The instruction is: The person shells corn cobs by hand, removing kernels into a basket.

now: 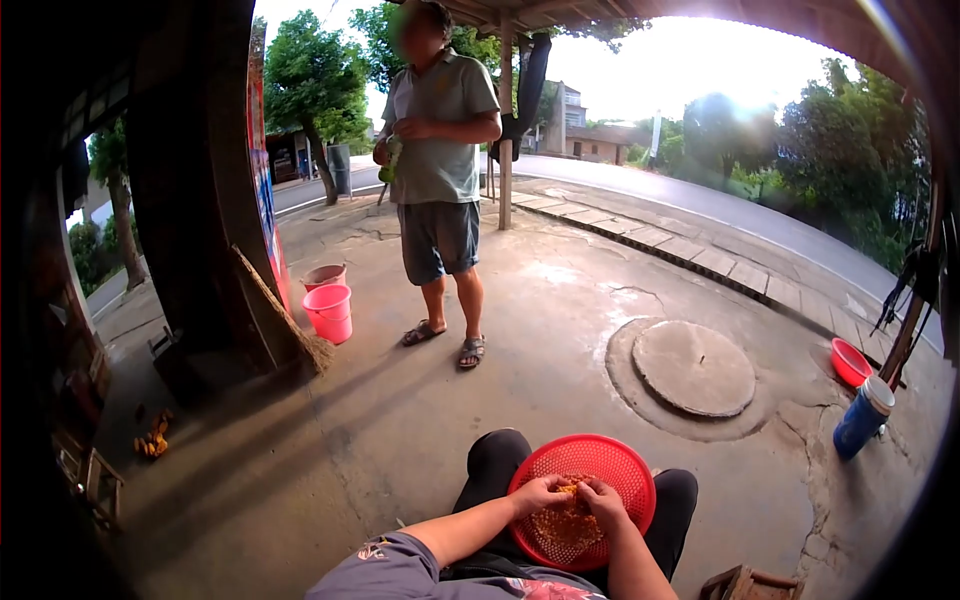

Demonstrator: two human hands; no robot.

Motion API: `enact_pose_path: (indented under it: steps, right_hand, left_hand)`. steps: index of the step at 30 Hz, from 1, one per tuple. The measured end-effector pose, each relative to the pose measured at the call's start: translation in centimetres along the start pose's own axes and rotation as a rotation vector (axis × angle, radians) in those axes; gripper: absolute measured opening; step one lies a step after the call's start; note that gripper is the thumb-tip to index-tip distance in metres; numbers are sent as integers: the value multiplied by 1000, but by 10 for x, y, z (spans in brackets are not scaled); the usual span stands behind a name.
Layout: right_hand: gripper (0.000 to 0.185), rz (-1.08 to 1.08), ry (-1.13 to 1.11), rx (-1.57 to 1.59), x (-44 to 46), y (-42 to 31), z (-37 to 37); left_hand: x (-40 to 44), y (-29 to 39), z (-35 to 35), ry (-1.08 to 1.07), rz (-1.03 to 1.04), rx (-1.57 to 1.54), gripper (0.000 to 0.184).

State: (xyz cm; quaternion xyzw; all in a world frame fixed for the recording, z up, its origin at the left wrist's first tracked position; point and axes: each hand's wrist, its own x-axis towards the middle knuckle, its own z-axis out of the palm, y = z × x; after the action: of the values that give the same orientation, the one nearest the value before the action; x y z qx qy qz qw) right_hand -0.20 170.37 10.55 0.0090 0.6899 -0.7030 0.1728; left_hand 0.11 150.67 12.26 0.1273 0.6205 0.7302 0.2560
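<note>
A red mesh basket rests on my lap between my dark-trousered knees, with small orange-brown kernels lying in its bottom. Over the basket, my left hand and my right hand meet with fingers bent inward. Both are closed on a small yellow-orange piece that looks like corn; the fingers cover most of it.
A person stands ahead holding a green item. Pink bucket and broom are left of them. Yellow pieces lie far left. A round concrete cover, blue container and red basin are right; a wooden stool is near me.
</note>
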Motion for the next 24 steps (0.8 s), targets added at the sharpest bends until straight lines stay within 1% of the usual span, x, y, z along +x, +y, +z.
enact_pose_path:
  steps: [1,2,3,5,10,12,14,18,21,22,23,24]
  right_hand:
    - [29,-7,16,-88,2,4,-1]
    - [29,-11,14,-91,5,5,-3]
    - [29,0,15,-78,4,4,-2]
    - [29,13,14,-67,-1,2,-1]
    - [26,-2,-22,-10,-3,-2,-1]
    - [25,6,-26,-20,-2,-2,-2]
    - [24,17,-28,-31,-1,-1,-3]
    - [22,26,-51,-36,-3,-1,-3]
    - [24,52,-70,-46,-4,-1,-4]
    - [25,59,-80,-33,-2,-1,-4]
    - [25,56,-84,-38,1,-1,-4]
    - [27,20,-61,-90,-3,-1,0]
  left_hand:
    - [1,-4,0,6,5,37,36]
    - [2,-4,-2,13,14,77,37]
    - [1,-2,-1,14,15,74,37]
    - [-1,4,2,8,-58,-29,36]
    - [-1,4,2,10,-65,-1,35]
    - [-1,2,1,7,-64,5,35]
    - [4,-5,-2,-3,8,76,35]
    - [3,-7,-1,-42,-12,-36,33]
    - [4,-14,-1,-22,24,36,32]
    - [6,-15,-3,0,51,120,32]
    - [8,-15,-5,21,80,207,31]
    - [7,-14,-4,23,79,202,31]
